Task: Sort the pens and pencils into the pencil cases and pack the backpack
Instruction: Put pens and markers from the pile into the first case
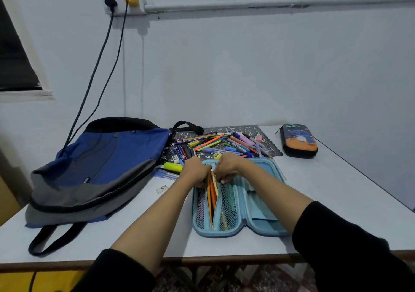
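Left hand (197,168) is clenched round the top ends of the pencils (212,198) standing in the centre slot of the open blue pencil case (258,204). Right hand (226,168), touching it at 3 o'clock, pinches what looks like the top edge of the mesh divider (228,201); exact fingertip contact is hidden.

Judged best approach: right hand keeps the slot spread while the left feeds the bundle down lengthwise toward 6 o'clock, tips aligned w/ the slot so nothing snags the mesh or bows out over the zip.

The case lies flat, opened out, near the bench (336,190) front edge at 6 o'clock, so any tug toward the body should be small.

Loose pile of pens (224,144) sits just beyond the hands at 12 o'clock, w/ a yellow highlighter (173,166) at 9 o'clock. Backpack (101,163) lies flat at 9–10 o'clock, fairly close. Second, dark pencil case (299,141) is zipped at 2 o'clock, well apart, close to the wall. Open room is mostly at 3–4 o'clock, though the bench's right edge cuts in diagonally there.
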